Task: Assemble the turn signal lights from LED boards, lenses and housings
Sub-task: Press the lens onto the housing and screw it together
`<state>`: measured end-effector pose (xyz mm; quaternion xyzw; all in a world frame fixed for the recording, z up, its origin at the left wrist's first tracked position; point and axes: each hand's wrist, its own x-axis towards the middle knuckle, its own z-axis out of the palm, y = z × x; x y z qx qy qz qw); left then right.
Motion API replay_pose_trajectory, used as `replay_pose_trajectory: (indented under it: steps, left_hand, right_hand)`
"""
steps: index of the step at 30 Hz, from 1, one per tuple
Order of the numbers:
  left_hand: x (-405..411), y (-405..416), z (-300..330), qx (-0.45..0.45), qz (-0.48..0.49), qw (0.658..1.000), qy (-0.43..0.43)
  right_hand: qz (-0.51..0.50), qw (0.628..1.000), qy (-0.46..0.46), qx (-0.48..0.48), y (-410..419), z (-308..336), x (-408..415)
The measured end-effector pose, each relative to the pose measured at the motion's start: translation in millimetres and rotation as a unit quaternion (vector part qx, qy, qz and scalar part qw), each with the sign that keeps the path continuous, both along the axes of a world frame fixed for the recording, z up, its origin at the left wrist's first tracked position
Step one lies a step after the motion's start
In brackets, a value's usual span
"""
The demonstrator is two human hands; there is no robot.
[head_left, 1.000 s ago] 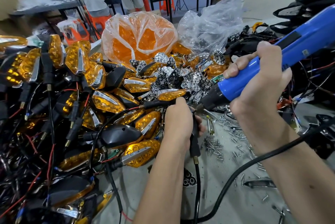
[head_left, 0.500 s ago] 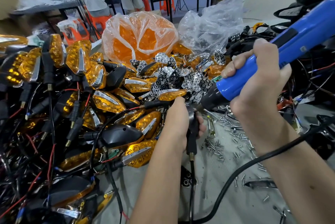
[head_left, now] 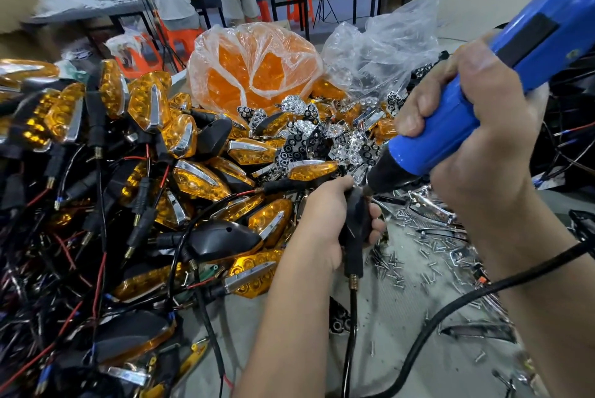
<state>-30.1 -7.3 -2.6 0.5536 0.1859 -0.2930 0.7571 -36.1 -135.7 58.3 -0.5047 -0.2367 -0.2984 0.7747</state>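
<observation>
The turn signal housing (head_left: 354, 223) is a black shell with a stalk hanging down and a thin black lead trailing off it toward the near edge of the grey worktable (head_left: 418, 349), held upright mid-table beside the scattered screws (head_left: 391, 264). Since a second ago the blue electric screwdriver (head_left: 476, 114) has tipped up steeper, its black nose staying at the housing's top. The left hand (head_left: 325, 223) has fingers curled round the housing; the right hand (head_left: 476, 140) is clamped around the screwdriver's barrel
</observation>
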Motion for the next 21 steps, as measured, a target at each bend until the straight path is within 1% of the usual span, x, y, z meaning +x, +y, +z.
replay_pose_trajectory:
  steps: [4,7,10,13,15,17,18,19,20,21]
  left_hand:
    - [3.1,-0.3,-3.7,-0.01,0.014,1.0,0.011]
    - [5.6,4.5,-5.2,-0.041,0.047,0.998,0.019]
    - [7.7,9.2,-7.0,-0.068,0.065,0.995,-0.02]
    - [9.3,13.5,-8.7,-0.088,0.072,0.992,-0.046]
    - [10.3,17.6,-8.8,-0.116,0.075,0.988,-0.073]
    - [10.6,21.1,-8.0,-0.153,0.068,0.979,-0.116]
    - [10.6,22.7,-8.0,-0.168,0.06,0.974,-0.14]
    - [10.2,23.8,-7.9,-0.184,0.05,0.967,-0.166]
    - [9.7,25.3,-7.8,-0.206,0.041,0.959,-0.191]
    - [9.2,26.6,-7.9,-0.229,0.031,0.949,-0.213]
  right_hand:
    - [0.001,0.999,-0.01,-0.038,-1.7,5.1,-3.4]
    - [0.024,0.998,-0.007,-0.058,-9.3,15.1,-1.9]
    - [0.022,0.998,0.056,-0.03,-17.4,17.0,0.4]
    - [-0.026,0.986,0.161,-0.04,-24.1,7.5,8.8]
    - [-0.038,0.961,0.265,-0.07,-32.6,-2.6,18.9]
    - [-0.037,0.924,0.36,-0.124,-40.8,-15.7,27.5]
    - [-0.042,0.905,0.392,-0.159,-43.0,-22.7,29.6]
    - [-0.064,0.885,0.411,-0.208,-44.0,-30.3,30.9]
    - [-0.112,0.855,0.42,-0.285,-45.5,-37.2,32.3]
    - [-0.18,0.81,0.41,-0.379,-46.9,-43.5,35.1]
